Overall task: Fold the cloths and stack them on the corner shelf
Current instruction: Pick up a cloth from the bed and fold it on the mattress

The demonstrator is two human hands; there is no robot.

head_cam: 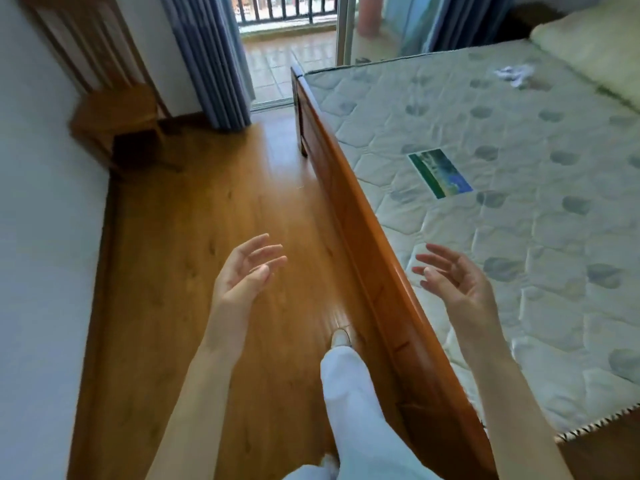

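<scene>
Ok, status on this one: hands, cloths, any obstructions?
Left hand open, empty. Right hand open, empty. Crumpled white cloth far across mattress. Corner shelf ahead; floor path unobstructed.

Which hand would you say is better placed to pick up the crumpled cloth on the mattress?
Probably the right hand: open, empty, already over the mattress, where the cloth lies. The left hand hangs above the floor.

Count: two bare hands, left (242,271) and right (453,278), both empty with fingers spread, near centre. One crumpled white cloth (514,75) far right on one quilted white mattress (519,237), plus one green-and-blue rectangular label (440,173) mid-mattress and one cream pillow (595,46) at far right. One wooden corner shelf (114,112) far left, one white-trousered leg (353,393) near centre.
</scene>
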